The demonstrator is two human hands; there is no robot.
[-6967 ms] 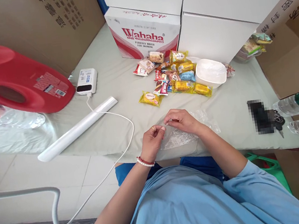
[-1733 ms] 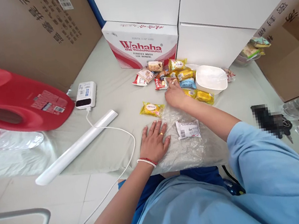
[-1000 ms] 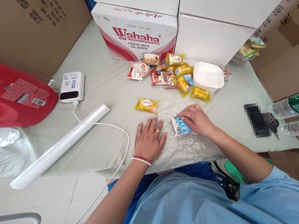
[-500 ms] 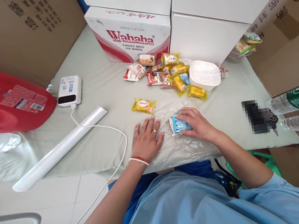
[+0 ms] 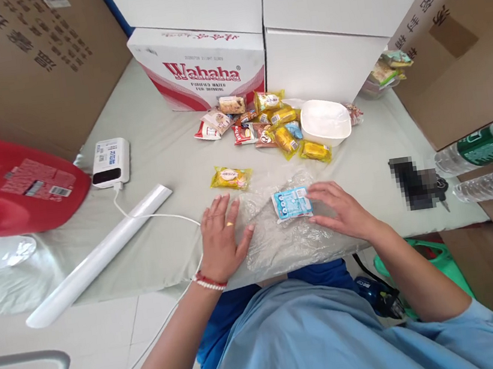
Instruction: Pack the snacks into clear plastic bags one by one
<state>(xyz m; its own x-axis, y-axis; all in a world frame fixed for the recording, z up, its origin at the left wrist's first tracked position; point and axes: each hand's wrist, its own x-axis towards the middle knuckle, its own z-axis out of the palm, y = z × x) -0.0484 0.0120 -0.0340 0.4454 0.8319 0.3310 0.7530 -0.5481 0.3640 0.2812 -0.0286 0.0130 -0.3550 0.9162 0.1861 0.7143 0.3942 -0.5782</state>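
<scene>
A small blue-and-white snack packet (image 5: 292, 203) lies flat on a clear plastic bag (image 5: 277, 244) spread on the table. Just right of the packet is my right hand (image 5: 341, 211), fingers apart and holding nothing; its fingertips are close to the packet's edge. My left hand (image 5: 224, 242) rests palm down at the bag's left edge with its fingers stretched out. Beyond the left fingertips sits a yellow-wrapped cake (image 5: 230, 177). Further back is a pile of wrapped snacks (image 5: 262, 134), several of them yellow, beside a white plastic bowl (image 5: 325, 121).
A Wahaha carton (image 5: 204, 69) stands behind the snacks. On the left are a white power bank (image 5: 111, 162) with a cable, a long white tube (image 5: 101, 252) and a red jug (image 5: 19, 184). Water bottles (image 5: 487, 147) lie at the right, near a pixelated dark object (image 5: 414, 183).
My right hand has let go of the blue packet and drawn slightly right, leaving it on the bag. My left hand has shifted a little left. The camera view has moved somewhat.
</scene>
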